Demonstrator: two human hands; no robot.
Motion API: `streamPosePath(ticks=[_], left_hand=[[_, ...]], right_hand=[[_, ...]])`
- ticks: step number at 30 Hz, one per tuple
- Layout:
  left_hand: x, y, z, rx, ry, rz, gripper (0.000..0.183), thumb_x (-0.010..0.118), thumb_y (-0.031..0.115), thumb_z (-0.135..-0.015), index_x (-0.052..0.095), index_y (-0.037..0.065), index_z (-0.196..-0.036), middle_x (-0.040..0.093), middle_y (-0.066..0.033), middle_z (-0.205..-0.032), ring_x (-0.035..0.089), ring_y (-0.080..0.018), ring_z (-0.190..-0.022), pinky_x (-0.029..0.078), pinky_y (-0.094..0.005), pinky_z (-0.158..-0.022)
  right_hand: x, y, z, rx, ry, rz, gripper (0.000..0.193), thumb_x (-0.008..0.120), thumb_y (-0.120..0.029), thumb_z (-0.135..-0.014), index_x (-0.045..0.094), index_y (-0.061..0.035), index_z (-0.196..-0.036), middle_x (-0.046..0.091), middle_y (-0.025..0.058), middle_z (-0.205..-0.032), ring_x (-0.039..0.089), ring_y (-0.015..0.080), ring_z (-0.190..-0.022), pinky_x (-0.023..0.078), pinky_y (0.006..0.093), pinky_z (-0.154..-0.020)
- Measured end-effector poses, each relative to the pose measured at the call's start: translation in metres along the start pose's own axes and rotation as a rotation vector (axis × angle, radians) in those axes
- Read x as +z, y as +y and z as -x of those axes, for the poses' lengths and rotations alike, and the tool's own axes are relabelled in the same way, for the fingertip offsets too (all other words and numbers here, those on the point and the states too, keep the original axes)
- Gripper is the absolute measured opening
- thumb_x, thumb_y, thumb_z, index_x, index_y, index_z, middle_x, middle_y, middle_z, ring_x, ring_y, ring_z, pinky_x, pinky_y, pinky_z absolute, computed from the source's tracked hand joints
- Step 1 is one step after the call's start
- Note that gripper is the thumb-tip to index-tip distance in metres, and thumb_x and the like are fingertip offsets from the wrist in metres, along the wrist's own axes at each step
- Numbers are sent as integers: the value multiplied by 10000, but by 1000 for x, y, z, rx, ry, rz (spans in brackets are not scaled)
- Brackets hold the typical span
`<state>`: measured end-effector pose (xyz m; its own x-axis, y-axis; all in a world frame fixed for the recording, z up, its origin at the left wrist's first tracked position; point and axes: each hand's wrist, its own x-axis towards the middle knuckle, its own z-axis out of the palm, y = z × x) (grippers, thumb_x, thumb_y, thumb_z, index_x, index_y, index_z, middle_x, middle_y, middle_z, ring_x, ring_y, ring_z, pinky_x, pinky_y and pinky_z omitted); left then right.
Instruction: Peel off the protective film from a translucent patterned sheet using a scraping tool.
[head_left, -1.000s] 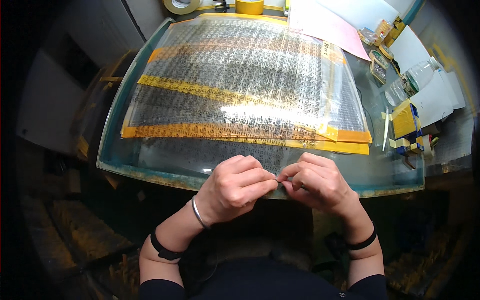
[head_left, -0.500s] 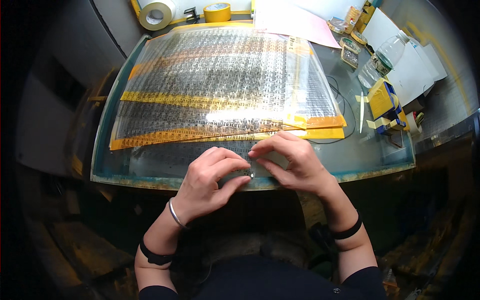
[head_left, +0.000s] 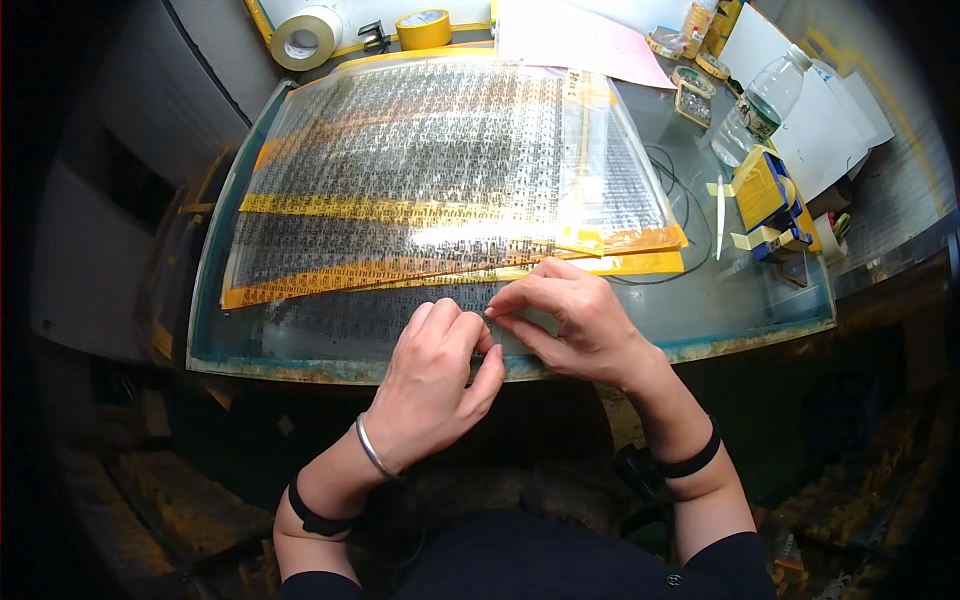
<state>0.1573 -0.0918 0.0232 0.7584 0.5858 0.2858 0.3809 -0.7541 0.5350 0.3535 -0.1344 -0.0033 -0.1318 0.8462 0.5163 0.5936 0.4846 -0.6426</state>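
You have clear film sheets patterned with dense rows of small black marks, crossed by a yellow strip and edged in orange, on a grey surface with a teal rim. Along its far edge sit a yellow tape roll and a pink sheet; by its right edge, a yellow-and-blue dispenser. Your bangle is silver, your armbands black.

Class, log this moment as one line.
left hand: curled; right hand: pinched; any held item: unclear; patterned sheets: on table
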Motion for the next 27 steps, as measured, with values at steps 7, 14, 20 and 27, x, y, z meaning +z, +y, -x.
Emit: streamPosePath(ticks=[7, 14, 20, 27], left_hand=[[-4, -6, 0, 1, -22, 110, 121, 642, 57, -859, 541, -1, -827, 508, -129, -812, 519, -299, -789, 426, -389, -720], [-1, -10, 3, 38, 7, 130, 122, 648, 33, -852, 533, -1, -828, 500, -119, -806, 506, -286, -752, 422, -374, -682], [-2, -14, 5, 23, -11, 212, 103, 628, 17, -852, 526, 1, -849, 516, -123, -844, 537, -276, -767, 447, -366, -690], [-5, -29, 9, -42, 22, 438, 71, 647, 3, -862, 577, -6, -872, 587, -96, -867, 584, -175, -709, 476, -285, -630]], right_hand=[[0, -6, -1, 14, 20, 51, 172, 784, -46, -733, 705, -72, -884, 695, 53, -820, 624, 237, -748, 514, 335, -686], [1, -7, -1, 49, 6, 102, 150, 794, -90, -740, 703, -77, -858, 680, 52, -768, 624, 234, -739, 510, 341, -675], [1, -8, -1, 50, 14, 86, 128, 797, -103, -746, 705, -76, -831, 673, 50, -755, 620, 229, -736, 508, 341, -670], [1, -7, -1, 53, 2, 82, 127, 800, -97, -744, 709, -77, -830, 673, 45, -756, 614, 220, -729, 505, 336, -664]])
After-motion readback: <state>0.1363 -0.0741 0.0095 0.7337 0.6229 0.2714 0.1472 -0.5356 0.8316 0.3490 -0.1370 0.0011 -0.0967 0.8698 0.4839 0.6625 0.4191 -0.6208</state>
